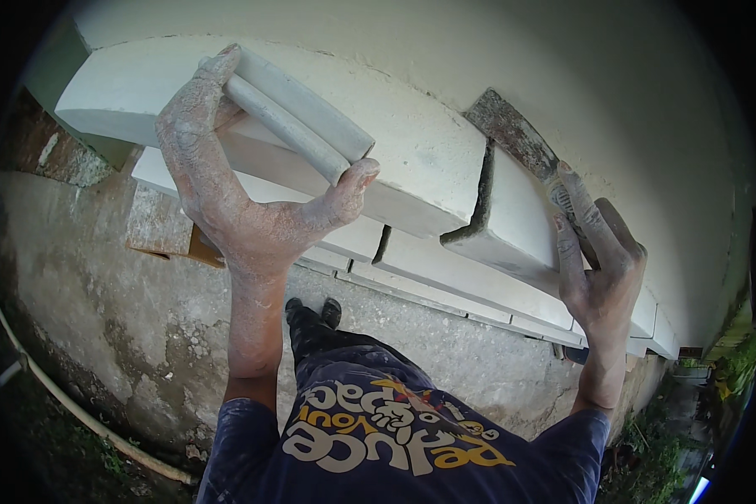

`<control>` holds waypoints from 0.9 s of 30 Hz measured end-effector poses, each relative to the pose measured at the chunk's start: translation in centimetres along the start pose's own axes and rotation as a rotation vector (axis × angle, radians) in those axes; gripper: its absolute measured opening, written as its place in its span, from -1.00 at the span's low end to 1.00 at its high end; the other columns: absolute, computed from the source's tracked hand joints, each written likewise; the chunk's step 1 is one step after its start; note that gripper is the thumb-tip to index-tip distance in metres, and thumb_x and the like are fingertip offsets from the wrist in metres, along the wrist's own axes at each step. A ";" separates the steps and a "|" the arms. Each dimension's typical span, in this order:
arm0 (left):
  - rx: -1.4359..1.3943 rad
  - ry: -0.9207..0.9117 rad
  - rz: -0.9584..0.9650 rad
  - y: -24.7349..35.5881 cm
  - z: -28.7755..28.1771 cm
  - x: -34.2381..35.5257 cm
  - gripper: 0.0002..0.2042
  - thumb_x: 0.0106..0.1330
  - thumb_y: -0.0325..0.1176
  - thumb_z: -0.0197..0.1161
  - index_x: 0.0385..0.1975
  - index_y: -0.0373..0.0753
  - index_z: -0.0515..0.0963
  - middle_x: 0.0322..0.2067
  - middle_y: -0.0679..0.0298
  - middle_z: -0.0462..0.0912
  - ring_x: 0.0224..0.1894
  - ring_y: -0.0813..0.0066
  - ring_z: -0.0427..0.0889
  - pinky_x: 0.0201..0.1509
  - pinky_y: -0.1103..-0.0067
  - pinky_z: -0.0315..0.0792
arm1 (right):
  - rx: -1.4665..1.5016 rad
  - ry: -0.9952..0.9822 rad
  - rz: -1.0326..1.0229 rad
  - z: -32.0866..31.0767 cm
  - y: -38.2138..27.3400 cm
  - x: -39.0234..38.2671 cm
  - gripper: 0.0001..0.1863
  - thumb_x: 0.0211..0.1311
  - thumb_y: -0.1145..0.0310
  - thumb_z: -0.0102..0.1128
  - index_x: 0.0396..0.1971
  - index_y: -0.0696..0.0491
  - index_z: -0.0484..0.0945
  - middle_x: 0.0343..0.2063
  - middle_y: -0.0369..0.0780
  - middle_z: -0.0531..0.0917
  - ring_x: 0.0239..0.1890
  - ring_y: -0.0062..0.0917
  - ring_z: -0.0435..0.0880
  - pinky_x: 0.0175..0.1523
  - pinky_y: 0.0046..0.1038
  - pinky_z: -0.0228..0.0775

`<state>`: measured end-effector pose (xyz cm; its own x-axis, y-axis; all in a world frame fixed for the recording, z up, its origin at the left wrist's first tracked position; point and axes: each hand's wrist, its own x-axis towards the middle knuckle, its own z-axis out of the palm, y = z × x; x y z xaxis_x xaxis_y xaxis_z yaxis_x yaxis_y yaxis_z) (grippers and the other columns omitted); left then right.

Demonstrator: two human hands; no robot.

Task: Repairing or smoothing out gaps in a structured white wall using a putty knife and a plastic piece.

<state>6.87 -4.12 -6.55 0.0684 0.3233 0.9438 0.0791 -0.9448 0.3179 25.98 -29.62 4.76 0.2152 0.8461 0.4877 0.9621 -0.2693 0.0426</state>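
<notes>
My left hand (244, 197), dusted with white plaster, grips a white tool with two rounded bars (302, 109) and presses it against the stepped white moulding (420, 160) on the pale wall. My right hand (601, 265) holds a worn flat-bladed trowel (512, 134), whose blade lies on the moulding just above a dark L-shaped gap (479, 206) between two sections of the moulding. Both arms reach up from a dark blue shirt with yellow and white lettering.
Below lies a rough concrete floor (134, 311), with my dark shoes (311, 312) near the wall base. A thin pipe (76, 412) curves along the lower left. A brown board (172, 227) rests under the moulding. Green plants (735, 370) stand at the right.
</notes>
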 end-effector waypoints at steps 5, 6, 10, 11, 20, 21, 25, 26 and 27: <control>0.076 0.017 0.034 -0.2 0.0 0.0 -0.08 0.06 0.11 0.59 0.32 -0.31 0.30 0.25 0.10 0.38 0.19 0.19 0.59 0.20 0.31 0.67 | -0.014 0.027 -0.085 0.7 -0.7 0.9 -0.45 0.22 0.51 0.36 0.24 -0.14 0.67 -0.58 -0.29 0.52 -0.65 -0.58 0.42 -0.50 -0.37 0.32; 0.035 0.019 0.023 -0.2 0.0 0.0 -0.09 0.06 0.08 0.59 0.32 -0.31 0.31 0.24 0.10 0.39 0.19 0.20 0.58 0.19 0.32 0.67 | -0.009 0.014 -0.050 0.5 -0.3 0.4 -0.46 0.23 0.51 0.36 0.24 -0.14 0.67 -0.58 -0.29 0.52 -0.65 -0.58 0.42 -0.50 -0.37 0.32; 0.021 -0.011 0.042 0.0 -0.1 0.1 -0.10 0.05 0.01 0.60 0.32 -0.32 0.31 0.24 0.09 0.39 0.22 0.20 0.55 0.20 0.33 0.65 | 0.040 -0.021 0.092 0.0 0.0 -0.3 -0.47 0.24 0.50 0.36 0.24 -0.12 0.66 -0.57 -0.29 0.52 -0.65 -0.56 0.43 -0.49 -0.37 0.33; 0.018 -0.008 0.043 0.1 -0.1 0.1 -0.10 0.05 0.01 0.60 0.32 -0.32 0.31 0.24 0.09 0.39 0.22 0.20 0.55 0.20 0.33 0.65 | 0.037 -0.019 0.092 0.0 -0.2 -0.1 -0.47 0.24 0.50 0.36 0.24 -0.12 0.66 -0.57 -0.29 0.52 -0.65 -0.56 0.43 -0.49 -0.37 0.33; 0.020 -0.005 0.038 0.0 -0.2 0.0 -0.10 0.05 0.00 0.58 0.34 -0.33 0.30 0.23 0.08 0.39 0.27 0.16 0.51 0.26 0.26 0.59 | 0.039 -0.014 0.075 0.3 -0.1 -0.3 -0.47 0.23 0.49 0.38 0.23 -0.10 0.67 -0.57 -0.27 0.53 -0.65 -0.55 0.45 -0.49 -0.36 0.36; 0.047 -0.012 0.046 0.0 -0.2 0.1 -0.09 0.05 0.00 0.59 0.34 -0.32 0.29 0.23 0.08 0.39 0.27 0.15 0.51 0.26 0.27 0.59 | 0.034 -0.014 0.076 0.5 -0.3 0.1 -0.47 0.23 0.49 0.38 0.23 -0.10 0.67 -0.57 -0.27 0.53 -0.65 -0.55 0.45 -0.49 -0.36 0.36; 0.037 -0.001 -0.009 0.0 -0.3 0.0 -0.09 0.04 0.01 0.59 0.34 -0.32 0.29 0.23 0.09 0.39 0.27 0.15 0.51 0.25 0.28 0.60 | 0.013 0.005 -0.034 1.0 -1.3 1.4 -0.46 0.23 0.49 0.38 0.24 -0.09 0.66 -0.60 -0.26 0.52 -0.64 -0.56 0.47 -0.49 -0.36 0.37; 0.041 0.001 -0.012 0.0 -0.3 -0.1 -0.09 0.04 0.01 0.59 0.34 -0.32 0.29 0.23 0.09 0.39 0.27 0.15 0.51 0.25 0.28 0.60 | 0.021 0.004 -0.006 0.8 -1.2 1.0 -0.47 0.23 0.49 0.38 0.24 -0.09 0.66 -0.60 -0.26 0.53 -0.64 -0.56 0.46 -0.48 -0.37 0.37; 0.007 0.014 0.000 -0.2 -0.2 -0.1 -0.09 0.03 0.02 0.59 0.33 -0.32 0.30 0.23 0.09 0.39 0.25 0.17 0.52 0.22 0.29 0.61 | 0.030 0.003 0.022 0.6 -1.1 0.6 -0.47 0.23 0.49 0.37 0.24 -0.08 0.66 -0.59 -0.26 0.53 -0.63 -0.56 0.46 -0.48 -0.37 0.37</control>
<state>6.64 -3.98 -6.71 0.0547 0.3224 0.9450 0.0857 -0.9445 0.3172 25.12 -28.52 4.49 0.2358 0.8386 0.4910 0.9618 -0.2738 0.0058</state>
